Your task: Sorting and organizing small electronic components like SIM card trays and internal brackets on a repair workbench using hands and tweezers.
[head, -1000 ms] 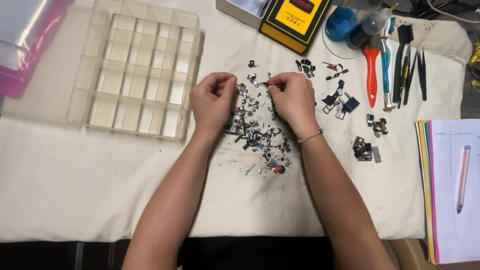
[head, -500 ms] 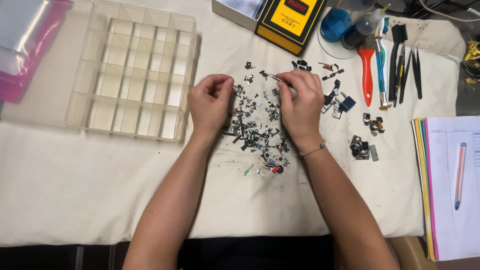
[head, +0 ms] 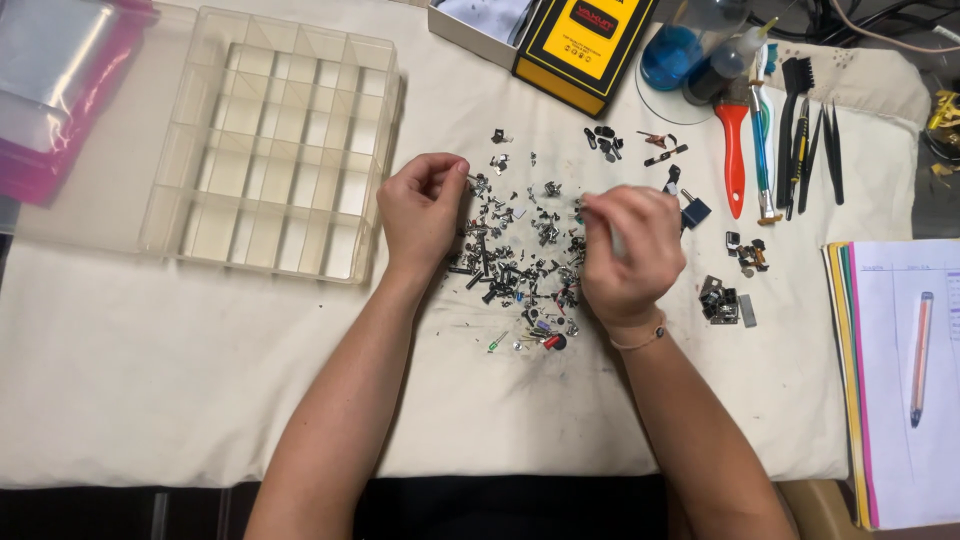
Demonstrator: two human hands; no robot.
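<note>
Flanking the parts pile (head: pixel 520 260), left hand (head: pixel 422 212) and right hand (head: pixel 630 250) pinch bits.

A cream cloth (head: pixel 150 400) covers the evenly lit table.

Electronics workbench — tweezers (head: pixel 822 150), brushes (head: pixel 790 120), tiny parts (head: pixel 520 250).

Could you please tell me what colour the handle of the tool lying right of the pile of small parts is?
The handle is red-orange, shown in the head view.
</note>
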